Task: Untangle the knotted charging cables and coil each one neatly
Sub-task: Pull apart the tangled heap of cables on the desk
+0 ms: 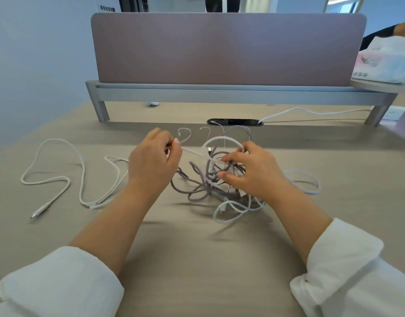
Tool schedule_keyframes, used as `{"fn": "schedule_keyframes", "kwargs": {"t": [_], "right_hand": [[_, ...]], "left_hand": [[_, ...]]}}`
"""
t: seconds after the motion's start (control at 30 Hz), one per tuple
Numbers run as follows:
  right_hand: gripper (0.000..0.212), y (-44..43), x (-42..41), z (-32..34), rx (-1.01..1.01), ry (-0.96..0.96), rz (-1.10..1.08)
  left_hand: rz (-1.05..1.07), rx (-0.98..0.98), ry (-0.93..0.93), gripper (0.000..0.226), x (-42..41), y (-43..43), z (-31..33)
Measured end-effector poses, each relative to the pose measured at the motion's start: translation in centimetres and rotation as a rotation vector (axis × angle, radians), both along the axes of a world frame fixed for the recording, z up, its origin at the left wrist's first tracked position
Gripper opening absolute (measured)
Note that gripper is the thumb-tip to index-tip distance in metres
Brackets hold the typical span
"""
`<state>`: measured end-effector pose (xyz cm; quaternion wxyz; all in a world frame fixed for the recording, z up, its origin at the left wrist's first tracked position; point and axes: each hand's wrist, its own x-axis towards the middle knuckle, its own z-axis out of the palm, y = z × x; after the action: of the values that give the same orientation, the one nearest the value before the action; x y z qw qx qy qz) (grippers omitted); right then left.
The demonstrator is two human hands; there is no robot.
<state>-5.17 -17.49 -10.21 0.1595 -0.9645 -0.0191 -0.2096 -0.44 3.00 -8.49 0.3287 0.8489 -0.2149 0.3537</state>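
Sleeves (59,282) nearest: white soft cloth, rolled back off both forearms. Bench (197,259) is pale beige laminate with fine straight grain, a matte finish and soft shadows under the arms.

Mid-bench, left side: loose white cable (57,179) with a smooth round jacket lies flat in slack wavy loops. Slim connector (37,213) sits at its near end. It runs under the left wrist, so I can't tell if it joins the knot.

Tangle (203,188) sits centre bench between the hands. It's a grey-mauve braided cable, matte woven sheath, knotted up with smooth white ones. White loops spill out on the near and right sides.

Right hand (249,170) has fingers curled into the top of the tangle, grasping several loops. Left hand (154,156) is just left of it, thumb and fingers pinching a white strand (192,152) that runs straight and taut into the knot.

Farther back: glossy black oval grommet (234,121) set flush in the bench, with a white lead (311,110) running out of it to the right. Grey brushed-metal rail (219,94) on round legs spans the bench. It carries an upright divider panel (219,49) in mauve felt-like fabric with rounded top corners. Pastel printed box (384,60) sits on a raised shelf far right. Walls are pale blue.
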Motion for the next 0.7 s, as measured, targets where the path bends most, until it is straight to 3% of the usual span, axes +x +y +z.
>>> {"fn": "schedule_keyframes", "kwargs": {"t": [0.1,0.27,0.4,0.5,0.63,0.7], "right_hand": [[0.06,-0.1,-0.1,-0.3,0.06,0.095,0.061],[0.071,0.2,0.1,-0.6,0.051,0.102,0.045],[0.055,0.1,0.2,-0.8,0.2,0.07,0.177],[0.018,-0.2,0.1,-1.1,0.31,-0.01,0.244],[0.022,-0.5,-0.1,-0.4,0.615,-0.316,0.045],[0.024,-0.8,0.0,-0.4,0.641,-0.303,-0.02]], "left_hand": [[0.041,0.289,0.056,0.011,-0.4,-0.4,-0.1],[-0.223,0.564,-0.05,0.025,-1.7,-2.1,-0.9],[-0.184,0.631,-0.035,0.023,-1.6,-2.7,-1.0],[-0.042,0.692,0.062,0.026,-1.6,-2.7,-0.7],[0.046,0.738,0.048,0.013,-1.5,-2.9,-0.9],[0.029,0.729,0.173,0.01,-1.3,-2.9,-1.1]]}}
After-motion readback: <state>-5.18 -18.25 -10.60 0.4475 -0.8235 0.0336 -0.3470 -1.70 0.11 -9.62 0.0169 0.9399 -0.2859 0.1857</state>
